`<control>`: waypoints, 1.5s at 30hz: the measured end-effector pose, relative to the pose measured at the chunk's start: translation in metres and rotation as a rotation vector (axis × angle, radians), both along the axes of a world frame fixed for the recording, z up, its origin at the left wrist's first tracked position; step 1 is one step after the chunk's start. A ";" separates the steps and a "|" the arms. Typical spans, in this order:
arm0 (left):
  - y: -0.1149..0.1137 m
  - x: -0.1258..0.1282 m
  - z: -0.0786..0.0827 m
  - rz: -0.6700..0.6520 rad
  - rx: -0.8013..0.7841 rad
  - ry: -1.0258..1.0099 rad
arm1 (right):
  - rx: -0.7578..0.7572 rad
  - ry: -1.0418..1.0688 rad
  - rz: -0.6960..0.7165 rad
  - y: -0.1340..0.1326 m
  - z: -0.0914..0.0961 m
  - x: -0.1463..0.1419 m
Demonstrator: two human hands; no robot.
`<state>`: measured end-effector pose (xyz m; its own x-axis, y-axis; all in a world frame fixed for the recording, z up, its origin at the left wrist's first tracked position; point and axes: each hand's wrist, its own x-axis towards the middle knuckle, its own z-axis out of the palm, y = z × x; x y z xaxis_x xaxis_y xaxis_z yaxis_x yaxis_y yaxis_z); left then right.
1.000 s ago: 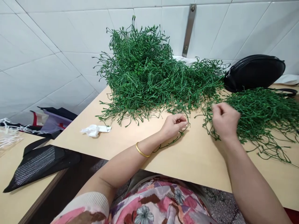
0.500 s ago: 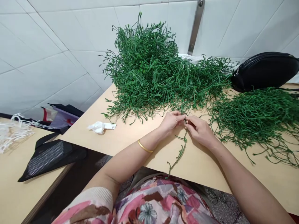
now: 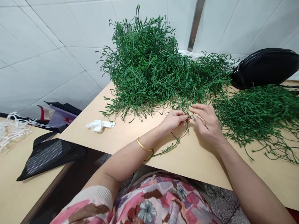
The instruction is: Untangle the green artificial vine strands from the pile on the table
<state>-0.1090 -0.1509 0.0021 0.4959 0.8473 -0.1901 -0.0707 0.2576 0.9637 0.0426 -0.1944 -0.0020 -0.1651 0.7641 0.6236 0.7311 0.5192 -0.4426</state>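
Observation:
My left hand (image 3: pixel 175 119), with a gold bangle on its wrist, pinches a thin green artificial stem between thumb and fingertips. Below it, a joined strand of green artificial stems (image 3: pixel 173 145) hangs in a curve over the table, its lower end passing by my left wrist. Close on the right, my right hand (image 3: pixel 207 123) has its thumb tip at a short dark piece of the stem, seemingly pinched, while its upper fingers are stretched out. The exact hold there is partly hidden. Just beyond both hands lies a large heap of green artificial stems (image 3: pixel 149 68).
A smaller pile of green stems (image 3: pixel 259 115) lies at right, with a black bag (image 3: pixel 266 68) behind it. Crumpled white tissue (image 3: pixel 99 125) rests on the wooden table (image 3: pixel 130 137). At left, another table holds a black mesh piece (image 3: pixel 46 157) and white netting (image 3: pixel 14 132).
My right hand has lifted slightly and stretched out its upper fingers. The strand's lower end has swung left towards my left wrist. My left hand keeps its pinch.

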 end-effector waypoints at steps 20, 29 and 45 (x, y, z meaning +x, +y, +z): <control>0.006 0.000 -0.011 0.019 -0.045 -0.190 | -0.204 -0.060 -0.067 0.006 -0.013 -0.003; 0.007 -0.001 -0.008 -0.045 -0.040 -0.074 | -0.079 0.208 -0.250 0.002 0.004 0.011; 0.009 0.005 -0.021 0.043 0.169 -0.064 | -0.578 0.061 -0.089 0.001 -0.007 -0.011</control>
